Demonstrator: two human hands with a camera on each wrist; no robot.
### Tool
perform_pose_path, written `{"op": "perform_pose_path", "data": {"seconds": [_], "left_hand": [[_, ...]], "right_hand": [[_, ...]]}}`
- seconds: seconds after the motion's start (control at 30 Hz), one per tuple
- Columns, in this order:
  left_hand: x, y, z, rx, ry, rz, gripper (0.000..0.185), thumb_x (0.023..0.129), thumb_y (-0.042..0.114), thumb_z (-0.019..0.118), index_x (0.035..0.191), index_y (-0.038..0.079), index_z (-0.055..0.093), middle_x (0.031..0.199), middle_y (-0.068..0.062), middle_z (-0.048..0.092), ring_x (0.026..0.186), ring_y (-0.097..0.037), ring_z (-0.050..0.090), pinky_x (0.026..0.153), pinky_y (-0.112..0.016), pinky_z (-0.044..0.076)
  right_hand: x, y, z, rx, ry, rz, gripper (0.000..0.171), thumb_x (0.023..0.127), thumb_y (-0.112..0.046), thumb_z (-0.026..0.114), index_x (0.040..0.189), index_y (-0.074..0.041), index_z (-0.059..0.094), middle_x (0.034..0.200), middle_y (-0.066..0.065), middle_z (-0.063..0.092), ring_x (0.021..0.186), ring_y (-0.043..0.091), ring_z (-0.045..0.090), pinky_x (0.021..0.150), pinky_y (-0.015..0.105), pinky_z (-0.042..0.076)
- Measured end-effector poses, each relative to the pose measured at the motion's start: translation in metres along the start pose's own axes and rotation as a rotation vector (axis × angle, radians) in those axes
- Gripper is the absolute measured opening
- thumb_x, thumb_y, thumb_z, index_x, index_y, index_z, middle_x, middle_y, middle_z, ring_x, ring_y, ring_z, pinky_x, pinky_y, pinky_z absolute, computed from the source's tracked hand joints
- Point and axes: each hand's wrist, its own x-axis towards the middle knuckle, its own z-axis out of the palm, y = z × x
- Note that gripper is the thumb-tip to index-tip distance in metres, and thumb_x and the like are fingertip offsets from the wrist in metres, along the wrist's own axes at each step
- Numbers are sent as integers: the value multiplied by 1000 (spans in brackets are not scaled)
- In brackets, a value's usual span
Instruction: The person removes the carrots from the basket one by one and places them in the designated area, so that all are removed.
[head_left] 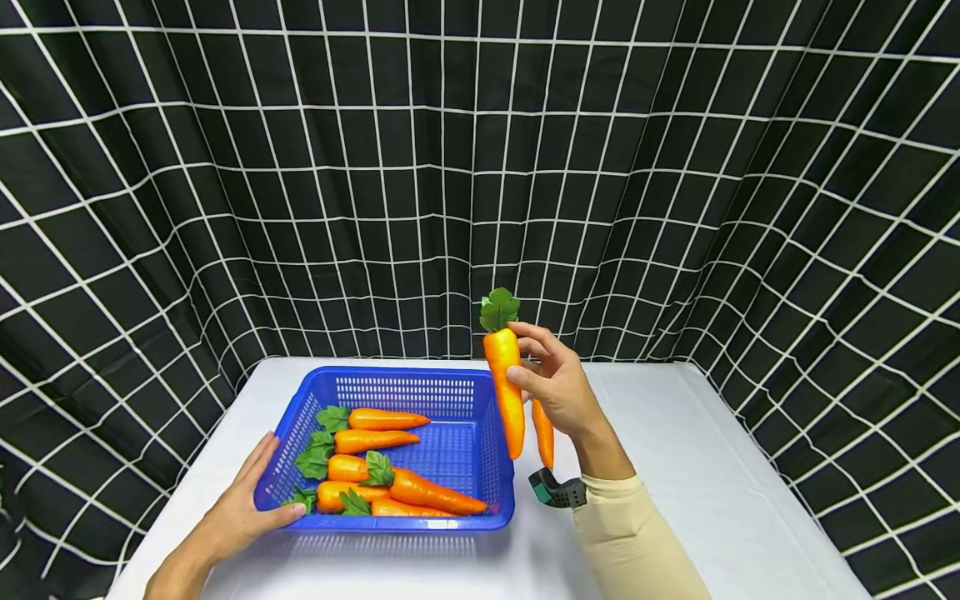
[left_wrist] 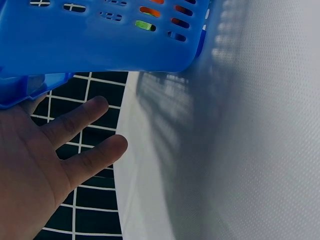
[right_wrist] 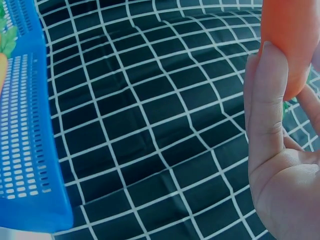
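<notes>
Behind everything hangs the black gridded cloth (head_left: 420, 183), and the white tabletop (head_left: 712, 500) runs up to it. The blue basket (head_left: 345, 523) sits there with several carrots (head_left: 442, 493) lying inside, toward its left and near sides. I judge it stiff, light plastic, easiest to steady by the rim.

My left hand (head_left: 243, 504) is at its left end, fingers straight and spread along the outside, thumb on the near corner; they are not curled round anything. My right hand (head_left: 558, 387) has its fingers and thumb closed in a pinch on one carrot (head_left: 504, 387), which I hold nearly upright, tip down, at the basket's right end. Another carrot (head_left: 543, 433) shows partly behind this hand; I cannot tell whether I hold that one too or it lies beyond.

The skin is smooth and glossy, so I expect a light, stiff, slightly slippery thing that won't bruise under a modest squeeze. The thick upper part is the place to grip; low on the taper it would probably slide or swivel. The leaves (head_left: 498, 310) look thin and bendable, a poor handle that might pull loose.
</notes>
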Motion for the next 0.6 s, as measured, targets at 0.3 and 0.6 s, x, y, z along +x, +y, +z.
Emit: {"op": "perform_pose_path", "data": {"seconds": [0.3,0.6], "left_hand": [[-1,-2,1,7,-5,4,105,76,20,80,153,-1,11,158,-21,2,139,-51,5,101,-72,10],[0,-3,-1,25,-2,25,105,76,21,80,153,-1,12,158,-21,2,139,-50,4,101,-72,9]], "right_hand": [[-7,0,-11,2,43,-23,52,89,-1,65,138,-5,47,111,20,54,90,30,66,62,37,57],[-12,2,-27,10,105,-35,52,88,11,60,137,-1,48,108,19,56,86,27,66,57,30,56]]}}
